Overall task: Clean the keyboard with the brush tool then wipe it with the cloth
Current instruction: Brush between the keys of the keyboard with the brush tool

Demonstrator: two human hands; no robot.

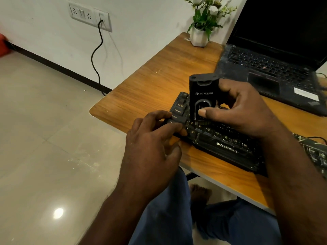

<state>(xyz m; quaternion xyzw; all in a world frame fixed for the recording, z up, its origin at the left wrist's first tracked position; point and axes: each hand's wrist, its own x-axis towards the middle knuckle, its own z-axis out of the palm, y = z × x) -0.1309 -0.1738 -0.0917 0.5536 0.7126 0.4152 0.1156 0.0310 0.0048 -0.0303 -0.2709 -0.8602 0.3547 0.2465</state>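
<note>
Blue trousers [168, 218] and a bare foot are the closest things to the camera, so the person is sitting at the near edge of the wooden table [159, 76].

Biggest thing on it is the open laptop [265, 68] at the far right, screen dark. Nearer than that, the black keyboard [228, 149] lies at a slant along the near edge, with its left end close to the table's left corner.

The left hand [152, 152] has its fingers curled over that left end, thumb tucked at the near edge, so it's gripping the board to steady it. The right hand [247, 110] is clamped round the brush tool [201, 92], thumb pressed on the front face and fingers wrapped behind. The tool stands upright with its lower end down on the keys by Z and X.

So I'd call this the brushing step, working the left end, with most of the board not done yet. The next move looks like dragging the tool rightwards along the rows while the left hand holds the board steady.

At the right edge there's a patterned black-and-white thing [316, 152]. It might be the cloth, but it's too cut off to say.

Smallest bit is a white plant pot [199, 37] in the far corner.
</note>
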